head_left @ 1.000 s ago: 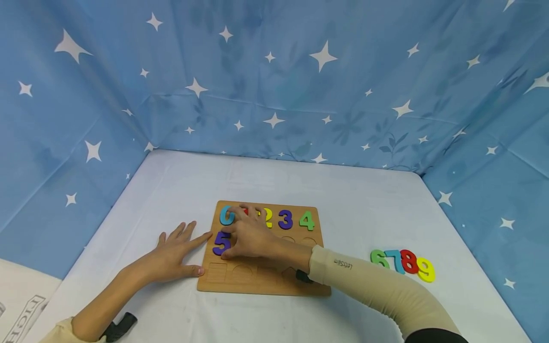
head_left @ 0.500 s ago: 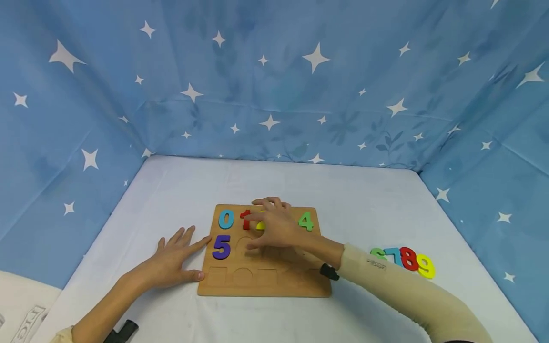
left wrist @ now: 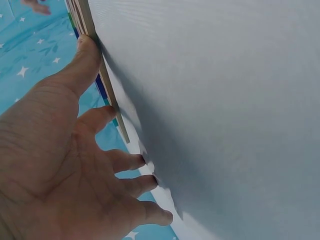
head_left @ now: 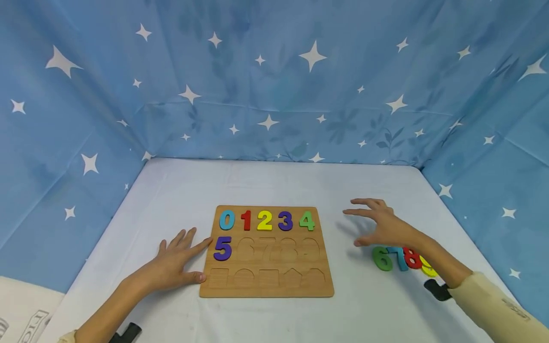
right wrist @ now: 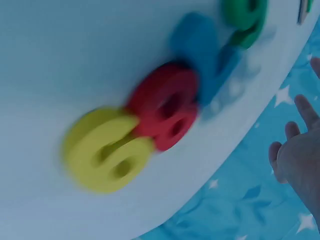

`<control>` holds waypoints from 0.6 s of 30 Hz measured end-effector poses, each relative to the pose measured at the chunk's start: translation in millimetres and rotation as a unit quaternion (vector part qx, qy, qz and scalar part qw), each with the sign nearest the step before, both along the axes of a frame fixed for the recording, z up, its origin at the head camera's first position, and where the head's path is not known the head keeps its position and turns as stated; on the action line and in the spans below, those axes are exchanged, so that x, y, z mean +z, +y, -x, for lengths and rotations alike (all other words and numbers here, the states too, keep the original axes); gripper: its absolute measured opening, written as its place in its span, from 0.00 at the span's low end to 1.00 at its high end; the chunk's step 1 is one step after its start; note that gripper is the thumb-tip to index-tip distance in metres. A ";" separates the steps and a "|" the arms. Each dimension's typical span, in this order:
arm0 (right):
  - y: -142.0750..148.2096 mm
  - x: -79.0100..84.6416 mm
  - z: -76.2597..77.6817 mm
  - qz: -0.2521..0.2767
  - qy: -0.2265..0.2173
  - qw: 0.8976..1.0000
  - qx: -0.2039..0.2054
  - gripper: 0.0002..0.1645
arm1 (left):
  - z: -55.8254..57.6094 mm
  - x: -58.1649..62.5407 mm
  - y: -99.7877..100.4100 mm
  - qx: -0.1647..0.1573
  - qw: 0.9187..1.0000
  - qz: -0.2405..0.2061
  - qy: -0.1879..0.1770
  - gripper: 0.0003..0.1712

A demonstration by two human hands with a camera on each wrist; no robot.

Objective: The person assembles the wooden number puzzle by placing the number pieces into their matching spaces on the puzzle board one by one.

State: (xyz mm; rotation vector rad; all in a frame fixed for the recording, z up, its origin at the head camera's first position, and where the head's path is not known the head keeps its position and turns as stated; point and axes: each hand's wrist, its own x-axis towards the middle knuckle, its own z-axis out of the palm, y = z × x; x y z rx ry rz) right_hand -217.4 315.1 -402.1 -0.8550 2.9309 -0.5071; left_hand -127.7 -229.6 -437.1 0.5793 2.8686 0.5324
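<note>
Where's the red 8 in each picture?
Head: the red 8 is in the lower right, close to the forearm.
Left wrist: it isn't in this picture.
Right wrist: the red 8 is near the middle, beside the yellow 9.
Shared landmark: the starry blue curtain shows in all three.

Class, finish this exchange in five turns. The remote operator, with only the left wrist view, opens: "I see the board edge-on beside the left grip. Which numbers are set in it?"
Observer: The head view shows six on the board: 0, 1, 2, 3, 4 and 5.

Operator: Any numbers off the board?

Observer: Yes, 6, 7, 8 and 9 lie loose on the white cloth, to the right of the board.

Operator: Is the right grip holding one?

Observer: No, the right grip has its thumb and fingers apart, with no piece between them.
</note>
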 end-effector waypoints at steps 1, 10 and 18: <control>13.1 -2.4 -4.9 -0.006 0.003 1.000 -0.002 0.45 | -0.3 -0.2 0.0 -0.001 1.000 0.000 0.002 0.52; 81.5 -21.3 -40.5 0.027 0.002 1.000 -0.002 0.41 | 0.3 -0.3 -1.9 0.004 1.000 0.001 0.002 0.52; 86.7 -35.8 -51.0 0.041 -0.010 0.999 -0.031 0.39 | 0.5 -4.3 -1.7 0.009 1.000 -0.008 0.001 0.51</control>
